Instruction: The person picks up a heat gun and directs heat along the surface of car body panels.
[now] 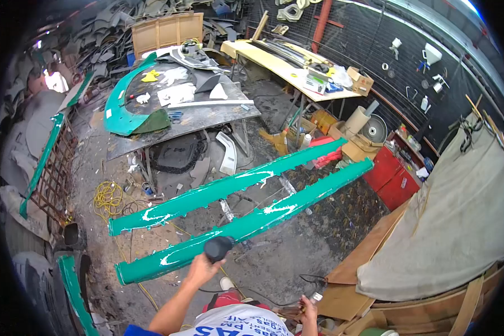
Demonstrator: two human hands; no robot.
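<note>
Two long glossy green panels lie side by side on a low stand, the far one (pixel 207 197) and the near one (pixel 246 225). My left hand (pixel 203 270) is wrapped round a dark rounded tool (pixel 218 248), which overlaps the near panel's front edge in view; contact cannot be made out. Close to my body at the lower right, my right hand (pixel 308 309) is closed on a small object with a pale metallic end (pixel 316 297). A dark cord runs across the floor between my hands.
A dark table (pixel 201 116) holds a curved green part (pixel 117 106), cloths and scissors. Behind it stands a yellow-topped table (pixel 269 60) with boxes. Yellow cable (pixel 107 196) lies coiled at left. A red cabinet (pixel 392 176) and a draped cloth (pixel 442 207) are at right.
</note>
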